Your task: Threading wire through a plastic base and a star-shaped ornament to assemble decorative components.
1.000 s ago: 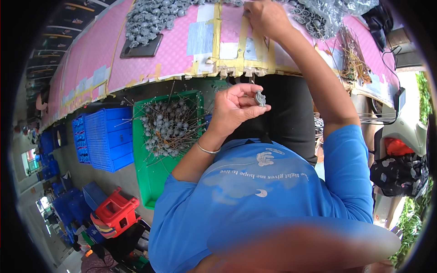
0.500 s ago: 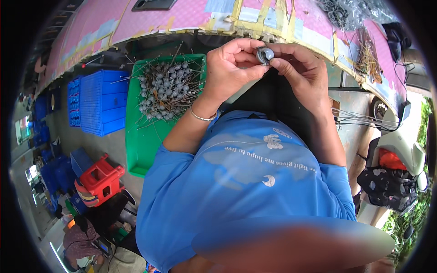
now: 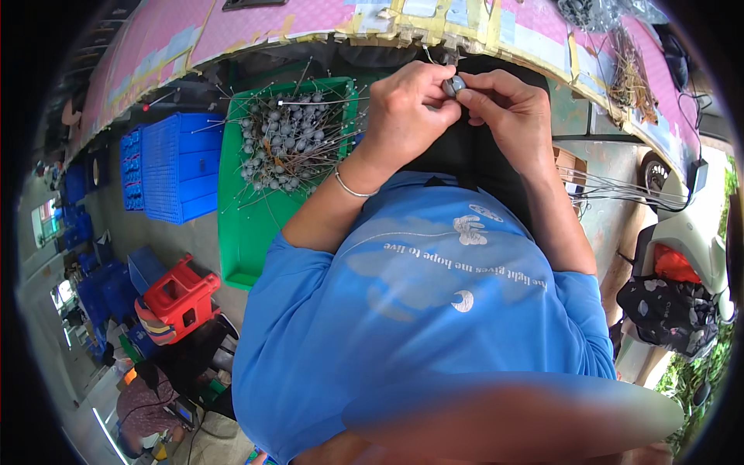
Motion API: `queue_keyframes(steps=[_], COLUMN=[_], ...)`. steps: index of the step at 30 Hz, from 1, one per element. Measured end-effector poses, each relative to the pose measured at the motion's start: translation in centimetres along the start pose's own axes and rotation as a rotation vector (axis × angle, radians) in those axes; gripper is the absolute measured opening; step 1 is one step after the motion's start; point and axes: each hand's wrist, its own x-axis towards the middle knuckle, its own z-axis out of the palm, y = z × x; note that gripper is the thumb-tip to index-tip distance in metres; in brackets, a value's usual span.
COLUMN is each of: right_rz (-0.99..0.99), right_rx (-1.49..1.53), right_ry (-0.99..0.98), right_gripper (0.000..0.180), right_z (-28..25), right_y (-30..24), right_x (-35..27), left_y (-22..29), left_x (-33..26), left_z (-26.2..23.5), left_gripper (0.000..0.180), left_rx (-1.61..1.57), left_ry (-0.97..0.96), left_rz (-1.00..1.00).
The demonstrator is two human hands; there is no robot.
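Close to the table edge, my two hands meet at a small grey ball with a shiny surface. My left hand, a bangle on its wrist, has its thumb and fingers closed on the ball's left side. The thumb and fingers of my right hand pinch it from the right. A thin rod with a pale tip sticks out leftward from behind my left hand; whether that hand holds it is hidden. Left of my arm, a green tray carries a heap of similar grey balls on thin wires.
The table, pink with taped patches, curves across the front. Blue crates stand left of the tray, with a red stool nearer me. Wires and a scooter are at right. Another person is at lower left.
The ball has turned, its dark opening no longer facing me. My left hand has shifted slightly right and down, and the pale-tipped rod now shows over the tray.
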Motion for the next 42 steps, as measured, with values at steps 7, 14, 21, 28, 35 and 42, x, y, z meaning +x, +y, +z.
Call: queue_keyframes(steps=[7,14,21,28,35,42], right_rz=[-0.07,0.036,-0.081,-0.14,-0.157,-0.143], right_rx=[0.308,0.635,0.626,0.577,0.593,0.546], right_ry=[-0.134,-0.337,-0.232,-0.052,0.031,0.066], right_gripper=[0.023,0.03,0.029,0.022,0.017,0.017], right_z=[-2.7,-3.2,-2.8,-2.5,-1.9,-1.3], right_y=[1.8,2.3,2.9,3.2,2.3,2.0], right_x=[0.4,0.9,0.6,0.2,-0.5,-0.5], left_y=[0.6,0.8,2.5,2.1,1.1,1.7], left_x=[0.5,1.3,1.6,0.7,-0.2,-0.8], left_z=[-0.1,0.5,1.4,1.7,0.7,-0.8], left_gripper=[0.043,0.045,0.057,0.044,0.02,0.019], left_rx=[-0.388,-0.721,-0.773,-0.647,-0.243,-0.234], left_ry=[-0.169,-0.324,-0.189,-0.136,-0.016,-0.037], left_rz=[-0.318,-0.315,-0.398,-0.319,0.016,-0.009])
